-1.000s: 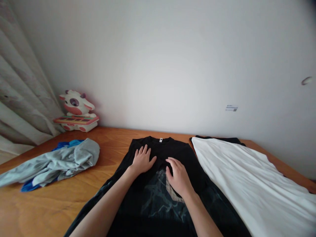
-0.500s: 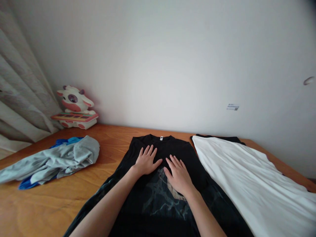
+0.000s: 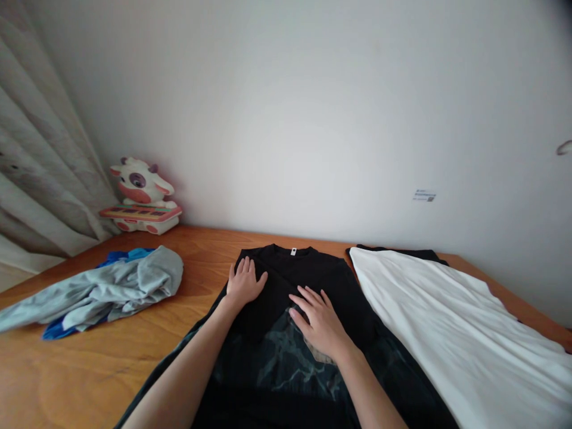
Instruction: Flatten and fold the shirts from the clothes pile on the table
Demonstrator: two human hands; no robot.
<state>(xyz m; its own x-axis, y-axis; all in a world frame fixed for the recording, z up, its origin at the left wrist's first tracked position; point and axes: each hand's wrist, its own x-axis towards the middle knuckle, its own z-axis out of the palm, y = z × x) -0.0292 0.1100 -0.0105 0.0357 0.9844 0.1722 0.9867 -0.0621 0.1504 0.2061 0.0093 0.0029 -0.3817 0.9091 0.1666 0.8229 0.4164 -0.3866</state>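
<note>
A black T-shirt [image 3: 308, 268] with a grey pattern on its front lies spread out before me, its collar and small white label toward the wall. My left hand [image 3: 245, 285] rests on its upper left part near the shoulder, fingers stretched out and thumb apart. Over the middle of the chest is my right hand [image 3: 319, 319], palm down with its fingers spread. Part of a beige patch in the print shows beneath the right wrist. Neither hand grips the cloth. The shirt's lower end runs out of view below my forearms.
On the right lies a long white garment [image 3: 438, 304] over a black one [image 3: 402, 250]. A crumpled grey and blue garment [image 3: 129, 283] is at the left on the wooden surface [image 3: 201, 250]. A cow-shaped toy keyboard [image 3: 142, 199] stands by the curtain [image 3: 40, 161] and the wall.
My left hand has slid left across the shirt from the chest toward the shoulder. My right hand has shifted slightly left and down. The view has turned a little.
</note>
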